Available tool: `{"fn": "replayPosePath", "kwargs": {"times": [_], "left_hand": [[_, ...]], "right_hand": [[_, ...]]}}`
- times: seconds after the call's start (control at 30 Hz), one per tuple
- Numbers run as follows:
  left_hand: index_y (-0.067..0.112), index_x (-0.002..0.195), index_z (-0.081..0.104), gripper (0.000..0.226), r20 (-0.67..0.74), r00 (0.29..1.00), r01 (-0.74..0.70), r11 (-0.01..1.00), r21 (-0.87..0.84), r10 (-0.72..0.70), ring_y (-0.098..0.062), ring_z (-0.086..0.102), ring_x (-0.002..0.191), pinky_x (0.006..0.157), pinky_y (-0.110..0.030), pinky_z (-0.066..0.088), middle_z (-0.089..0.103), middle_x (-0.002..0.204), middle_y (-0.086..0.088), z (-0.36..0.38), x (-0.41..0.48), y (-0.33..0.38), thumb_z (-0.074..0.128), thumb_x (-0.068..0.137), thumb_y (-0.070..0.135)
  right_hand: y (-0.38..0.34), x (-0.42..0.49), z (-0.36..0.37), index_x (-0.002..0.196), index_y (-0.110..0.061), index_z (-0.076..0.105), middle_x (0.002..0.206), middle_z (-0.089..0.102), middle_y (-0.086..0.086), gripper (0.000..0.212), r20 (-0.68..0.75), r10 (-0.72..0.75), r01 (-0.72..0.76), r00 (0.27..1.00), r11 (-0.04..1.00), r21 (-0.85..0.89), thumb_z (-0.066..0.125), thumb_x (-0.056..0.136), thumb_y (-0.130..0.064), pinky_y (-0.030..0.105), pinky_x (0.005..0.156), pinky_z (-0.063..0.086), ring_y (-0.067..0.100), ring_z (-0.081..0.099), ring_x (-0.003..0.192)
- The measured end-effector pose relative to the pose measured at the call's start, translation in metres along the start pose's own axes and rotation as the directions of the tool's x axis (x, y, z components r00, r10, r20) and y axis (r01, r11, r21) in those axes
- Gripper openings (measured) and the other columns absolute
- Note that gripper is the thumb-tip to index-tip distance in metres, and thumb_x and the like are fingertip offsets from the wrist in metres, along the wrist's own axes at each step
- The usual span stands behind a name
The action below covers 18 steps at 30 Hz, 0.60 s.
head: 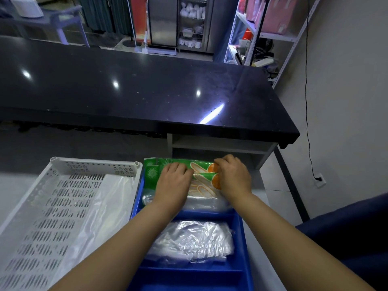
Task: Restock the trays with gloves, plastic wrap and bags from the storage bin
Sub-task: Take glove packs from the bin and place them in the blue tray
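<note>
A blue divided tray (239, 232) lies in front of me on a pale counter. Its far compartment holds green printed packs (204, 173) with orange and bread pictures, lying over clear plastic. My left hand (173, 181) rests on the packs, its fingers curled over their near edge. My right hand (234, 175) grips the right end of the packs with curled fingers. The middle compartment holds a bundle of clear plastic bags (193, 240). To the left stands the white perforated storage bin (52, 217), with a white plastic sheet (109, 198) along its right side.
A black glossy counter (136, 85) stretches across behind the tray, with an open shelf (220, 143) under its right end. Metal shelving (262, 34) stands at the back right. A black cable (307, 101) runs down the right wall to a socket (320, 179).
</note>
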State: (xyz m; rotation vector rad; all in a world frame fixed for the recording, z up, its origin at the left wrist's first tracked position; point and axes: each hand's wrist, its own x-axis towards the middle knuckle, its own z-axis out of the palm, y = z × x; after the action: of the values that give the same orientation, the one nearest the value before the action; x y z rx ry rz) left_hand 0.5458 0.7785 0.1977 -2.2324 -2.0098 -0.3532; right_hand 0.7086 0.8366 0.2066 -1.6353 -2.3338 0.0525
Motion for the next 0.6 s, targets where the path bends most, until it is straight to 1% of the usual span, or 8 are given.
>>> {"fn": "replayPosePath", "kwargs": {"times": [0.07,0.13,0.27,0.33,0.4,0.5,0.53,0.6], "left_hand": [[0.016,0.096,0.069,0.035,-0.04,0.999,-0.012,1.0,0.007,0.012,-0.023,0.062,0.083,0.081,-0.036,0.051,0.068,0.087,-0.003,0.002,-0.002,0.0,0.081,0.062,0.014],[0.014,0.087,0.07,0.034,-0.097,0.994,-0.041,0.999,-0.008,0.04,-0.024,0.061,0.076,0.074,-0.035,0.052,0.067,0.079,-0.004,0.006,-0.005,-0.002,0.082,0.056,0.008],[0.014,0.089,0.07,0.035,-0.112,0.993,-0.046,0.999,-0.023,0.043,-0.025,0.062,0.075,0.072,-0.034,0.051,0.067,0.081,-0.005,0.008,-0.003,-0.003,0.082,0.057,0.006],[0.012,0.094,0.069,0.036,-0.142,0.989,-0.048,0.995,-0.083,0.036,-0.027,0.062,0.078,0.073,-0.036,0.051,0.067,0.085,-0.007,0.008,0.0,-0.006,0.079,0.06,0.005],[0.011,0.107,0.065,0.042,-0.144,0.989,-0.056,0.993,-0.105,0.041,-0.03,0.061,0.095,0.085,-0.04,0.049,0.066,0.103,-0.01,0.009,0.005,-0.014,0.073,0.066,0.011],[0.018,0.136,0.042,0.061,0.017,0.999,-0.026,0.999,-0.042,0.027,-0.027,0.035,0.134,0.113,-0.045,0.021,0.044,0.143,-0.008,0.011,0.009,-0.03,0.06,0.08,0.032],[0.021,0.142,0.032,0.065,0.078,0.997,-0.006,0.999,-0.035,0.009,-0.025,0.026,0.139,0.115,-0.045,0.012,0.036,0.149,-0.005,0.012,0.01,-0.035,0.054,0.083,0.038],[0.025,0.145,0.024,0.067,0.137,0.991,0.004,1.0,-0.026,0.0,-0.024,0.023,0.139,0.116,-0.045,0.007,0.033,0.15,-0.004,0.015,0.011,-0.041,0.049,0.085,0.043]], "right_hand": [[0.003,0.0,0.002,0.115,-0.015,0.064,0.105,0.062,0.007,0.042,-0.066,0.015,-0.011,0.998,0.998,0.06,0.075,0.076,-0.025,0.033,0.073,0.048,0.023,0.057,0.092],[0.008,-0.002,0.003,0.105,-0.013,0.069,0.095,0.065,0.008,0.032,-0.103,0.012,-0.001,0.995,0.994,0.106,0.074,0.077,-0.025,0.034,0.068,0.05,0.024,0.058,0.086],[0.018,-0.003,0.004,0.099,-0.012,0.071,0.091,0.063,0.008,0.026,-0.056,0.004,0.005,0.998,0.985,0.17,0.073,0.078,-0.026,0.033,0.066,0.054,0.022,0.058,0.083],[0.019,-0.004,0.005,0.103,-0.016,0.067,0.095,0.059,0.0,0.022,-0.035,0.051,-0.04,0.998,0.965,0.259,0.064,0.085,-0.028,0.025,0.066,0.053,0.016,0.059,0.086],[0.018,-0.008,0.002,0.106,-0.019,0.063,0.098,0.057,-0.005,0.02,-0.078,0.101,-0.068,0.992,0.937,0.343,0.057,0.09,-0.029,0.014,0.065,0.048,0.011,0.059,0.088],[0.014,-0.02,0.001,0.102,-0.008,0.066,0.1,0.064,0.011,0.024,-0.193,-0.017,0.066,0.981,0.966,0.249,0.066,0.084,-0.024,0.028,0.065,0.055,0.021,0.061,0.084],[0.013,-0.024,0.001,0.099,-0.007,0.068,0.097,0.065,0.013,0.024,-0.184,-0.04,0.079,0.982,0.974,0.211,0.069,0.081,-0.023,0.032,0.064,0.056,0.024,0.062,0.083],[0.011,-0.03,0.001,0.098,-0.009,0.069,0.097,0.066,0.012,0.024,-0.12,-0.047,0.065,0.992,0.987,0.148,0.073,0.077,-0.02,0.034,0.066,0.053,0.027,0.061,0.084]]}}
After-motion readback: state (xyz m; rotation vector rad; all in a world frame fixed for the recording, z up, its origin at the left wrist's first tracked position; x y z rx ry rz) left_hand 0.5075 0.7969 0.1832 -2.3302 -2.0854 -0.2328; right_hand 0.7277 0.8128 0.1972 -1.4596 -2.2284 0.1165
